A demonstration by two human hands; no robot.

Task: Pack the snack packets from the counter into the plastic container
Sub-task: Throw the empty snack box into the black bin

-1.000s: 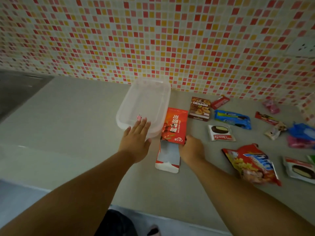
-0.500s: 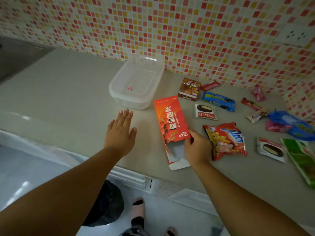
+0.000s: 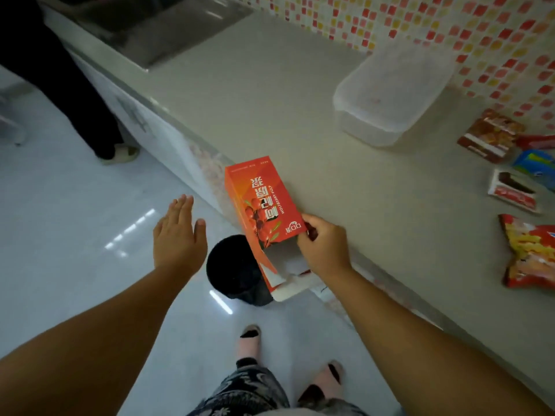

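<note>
My right hand (image 3: 322, 249) grips the torn-open end of an orange wolfberry-pulp box (image 3: 263, 211), held over the counter's front edge and above a black bin (image 3: 237, 270). My left hand (image 3: 179, 235) hangs flat and open over the floor, holding nothing. The clear plastic container (image 3: 390, 96) stands on the counter near the tiled wall, apart from both hands. Snack packets lie at the right: a brown biscuit box (image 3: 489, 135), a blue packet (image 3: 534, 166), a white Choco Pie packet (image 3: 513, 192) and a red chip bag (image 3: 531, 253).
The grey counter (image 3: 300, 115) runs diagonally, with a sink (image 3: 150, 28) at its far left end. Another person's dark trousers and slipper (image 3: 118, 153) stand by the cabinet. My own feet (image 3: 249, 340) are on the shiny white floor.
My view has swung left and down toward the floor. My right hand has pulled the orange box off the counter to its edge above the bin. My left hand moved off the counter.
</note>
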